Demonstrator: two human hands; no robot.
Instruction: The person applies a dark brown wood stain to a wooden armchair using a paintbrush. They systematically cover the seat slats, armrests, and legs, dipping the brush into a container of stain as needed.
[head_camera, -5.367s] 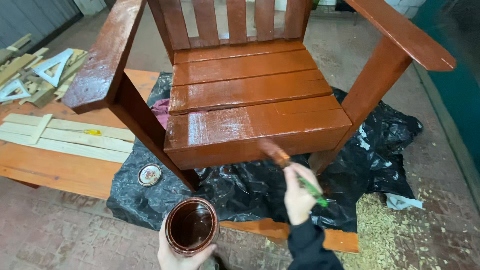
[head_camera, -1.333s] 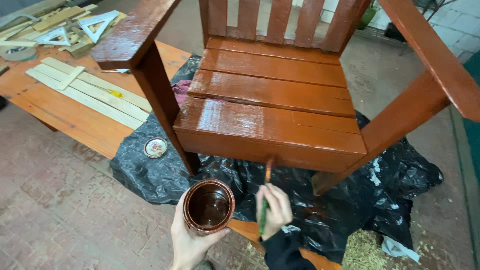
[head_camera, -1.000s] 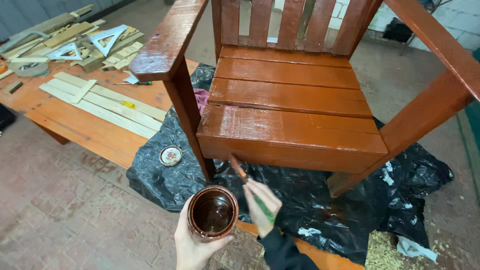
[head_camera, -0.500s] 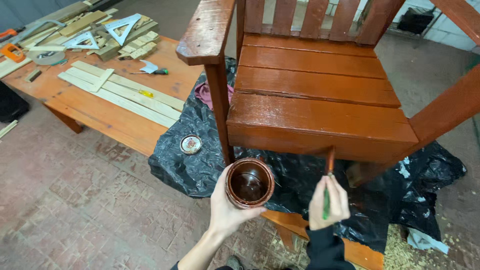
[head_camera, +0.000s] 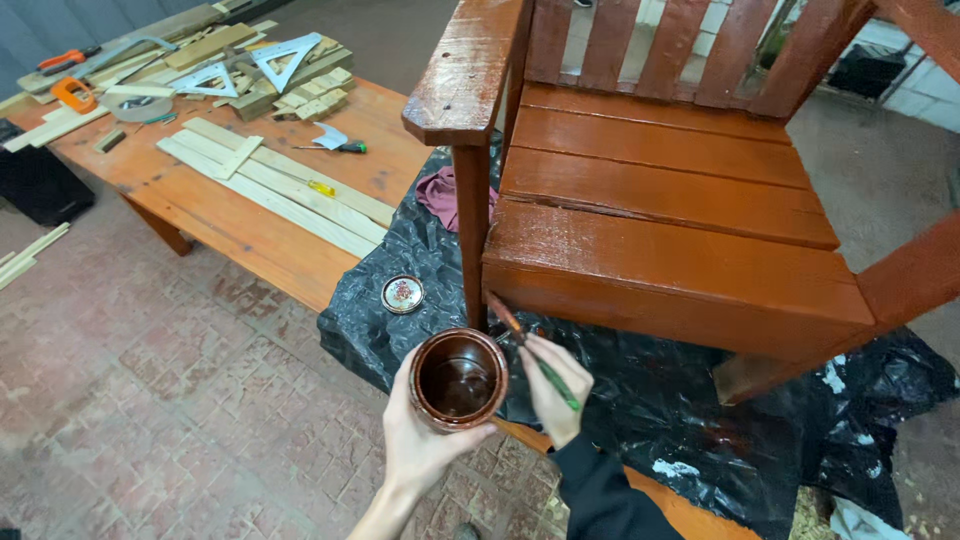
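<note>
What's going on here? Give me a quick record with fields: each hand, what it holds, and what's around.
left hand: holds a tin of brown varnish, open top
right hand: grips a brush, tip near the chair's front left leg
chair: wooden, glossy red-brown, slatted seat and back
sheet: black plastic, spread under the chair
lid: round, lying on the sheet left of the leg
rag: pinkish, on the sheet beside the chair
bench: orange wood, bearing pale slats, set squares and small tools
floor: reddish brick

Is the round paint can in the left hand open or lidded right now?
Open. The round brown-stained paint can shows dark glossy liquid inside, no lid on it; a small round metal lid lies on the black plastic sheet.
</note>
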